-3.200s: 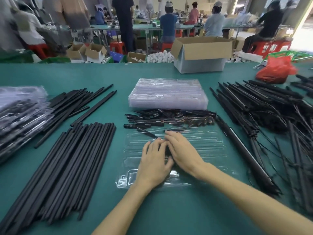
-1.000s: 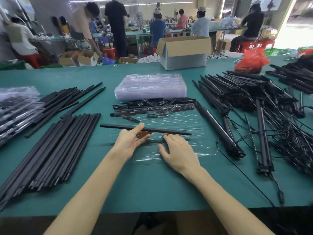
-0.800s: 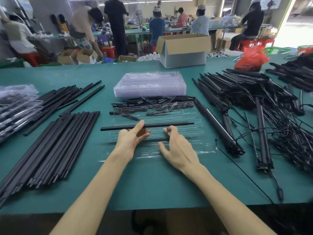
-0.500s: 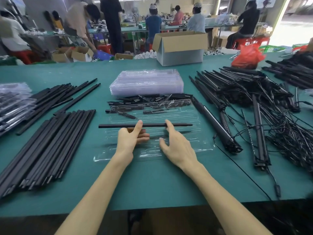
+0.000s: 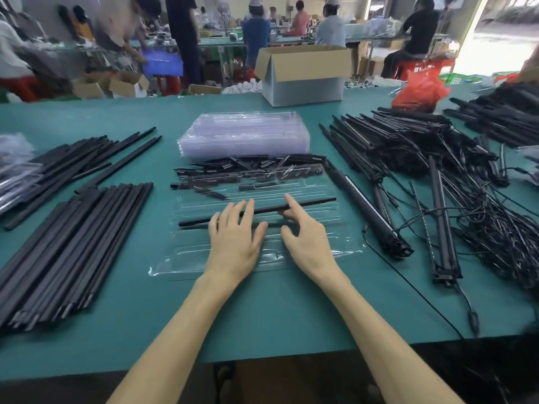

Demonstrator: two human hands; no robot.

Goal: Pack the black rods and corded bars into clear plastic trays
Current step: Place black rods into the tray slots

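table (image 5: 277, 310): green mat with its near edge in view; two bare forearms reach in over it.
left hand (image 5: 233, 243): half a second ago it pinched the rod between thumb and fingers. Now it lies flat with the fingers straight across the rod and the thumb spread toward the right hand.
right hand (image 5: 309, 243): the forefinger lies straight over the rod, where before it was only reaching. The thumb is spread clear of the rod, and the other fingers are tucked out of sight behind the hand.
rod (image 5: 262, 210): earlier it was level and lifted. Now it is down on the tray and slanted, right end farther off, with its middle hidden under both hands.
tray (image 5: 186, 258): clear, lying open on the table under the hands; glare makes its ribs hard to make out.
bar (image 5: 370, 214): lies slantwise just right of the tray.
rod pile (image 5: 73, 246): left of the tray, cut off by the left edge of the frame.
small parts (image 5: 242, 170): black bits at the tray's far edge, some lying on it, too jumbled to tell apart.
tray stack (image 5: 242, 135): just behind the small parts.
corded bars (image 5: 437, 158): a tangled heap at right that runs out of frame.
box (image 5: 303, 74): open cardboard, at the table's far edge.
people (image 5: 256, 33): blurred, beyond the table.
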